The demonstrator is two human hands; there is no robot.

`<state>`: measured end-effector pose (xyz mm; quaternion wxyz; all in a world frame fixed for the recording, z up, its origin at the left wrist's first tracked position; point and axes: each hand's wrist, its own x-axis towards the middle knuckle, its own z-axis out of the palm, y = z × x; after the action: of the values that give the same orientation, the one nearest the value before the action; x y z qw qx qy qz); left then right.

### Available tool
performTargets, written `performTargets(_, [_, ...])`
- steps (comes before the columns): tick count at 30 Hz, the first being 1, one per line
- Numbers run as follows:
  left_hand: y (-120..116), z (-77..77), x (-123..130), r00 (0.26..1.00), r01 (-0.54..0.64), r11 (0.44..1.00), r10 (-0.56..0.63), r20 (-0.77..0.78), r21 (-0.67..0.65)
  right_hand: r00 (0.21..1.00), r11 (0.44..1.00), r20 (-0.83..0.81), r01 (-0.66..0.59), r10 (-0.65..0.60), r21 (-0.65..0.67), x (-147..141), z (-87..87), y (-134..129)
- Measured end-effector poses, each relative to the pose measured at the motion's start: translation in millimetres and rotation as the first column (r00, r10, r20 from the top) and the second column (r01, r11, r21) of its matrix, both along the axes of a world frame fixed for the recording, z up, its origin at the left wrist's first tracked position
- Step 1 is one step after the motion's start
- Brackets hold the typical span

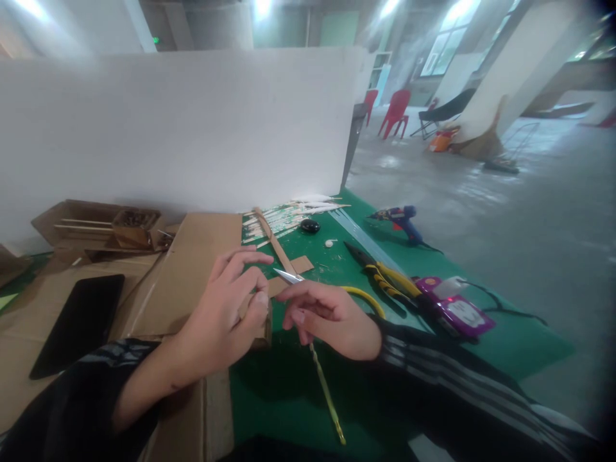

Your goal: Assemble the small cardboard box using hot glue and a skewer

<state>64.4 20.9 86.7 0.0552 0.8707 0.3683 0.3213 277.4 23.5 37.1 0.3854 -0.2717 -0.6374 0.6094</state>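
My left hand (235, 308) is bent, its thumb and index finger pressed together; what lies between them is too small to make out. Just under it sits a small cardboard piece (264, 335), partly hidden. Close to its right, my right hand (332, 317) has its fingers curled in towards the thumb, and their grip is hidden. A pointed silver blade (287, 276) shows beyond its index finger, and a yellow curved handle (368, 298) behind the hand. Below the fingers runs a thin, yellowish twisted stick (327, 394). A cardboard strip (274, 240) lies ahead.
Cotton-tipped sticks (283, 218), a black oval object (310, 226), pliers (385, 276), a glue gun (402, 221) and a purple power strip (455, 308) lie on the green table (520, 346). Left are cardboard sheets (202, 256), a phone (79, 321) and a cardboard box (86, 224). A white panel (192, 128) stands behind.
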Motion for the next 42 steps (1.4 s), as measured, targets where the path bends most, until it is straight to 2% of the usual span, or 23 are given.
performTargets(9, [10, -8.6, -2, 0.999, -0.021, 0.998, 0.023, 0.040, -0.060, 0.990, 0.998, -0.129, -0.062, 0.061, -0.005, 3, -14.2, 8])
performTargets(13, [13, -11.1, -1, 0.989, -0.019, 0.983, 0.045, 0.140, -0.183, 0.969, 0.991, -0.216, -0.130, 0.118, -0.041, 5, -17.2, 10])
performTargets(16, [11, -9.6, 2, 0.988, 0.001, 0.944, 0.051, 0.149, -0.329, 0.964, 0.987, -0.224, -0.153, 0.140, -0.041, 5, -13.7, 9])
performTargets(18, [9, -8.4, 4, 0.986, 0.012, 0.919, 0.055, 0.159, -0.393, 0.973, 0.990, -0.186, -0.141, 0.134, -0.024, 5, -9.3, 8])
performTargets(21, [8, -8.0, 5, 0.977, 0.043, 0.909, 0.049, 0.207, -0.415, 0.985, 0.994, -0.133, -0.108, 0.106, -0.008, 5, -2.7, 5])
performTargets(25, [10, -8.9, 3, 0.967, 0.041, 0.911, 0.068, 0.246, -0.410, 0.999, 0.994, -0.029, 0.040, -0.037, 0.104, 5, 1.4, 2])
performTargets(28, [10, -9.1, 1, 0.954, 0.038, 0.919, 0.083, 0.288, -0.391, 0.985, 0.951, -0.006, 0.168, -0.173, 0.259, 5, 1.3, 1])
performTargets(32, [9, -9.6, 2, 0.925, 0.060, 0.921, 0.093, 0.368, -0.385, 0.941, 0.795, 0.016, 0.276, -0.338, 0.540, 3, 0.5, 0])
performTargets(34, [8, -10.5, 2, 0.917, 0.055, 0.926, 0.102, 0.386, -0.375, 0.930, 0.744, 0.032, 0.272, -0.366, 0.611, 3, 0.3, -1])
performTargets(38, [9, -13.6, 2, 0.906, 0.057, 0.925, 0.110, 0.408, -0.376, 0.934, 0.739, 0.030, 0.262, -0.356, 0.621, 3, -0.7, -3])
performTargets(42, [12, -16.7, 1, 0.895, 0.060, 0.922, 0.120, 0.430, -0.383, 0.937, 0.772, -0.021, 0.299, -0.348, 0.561, 4, -2.0, -6])
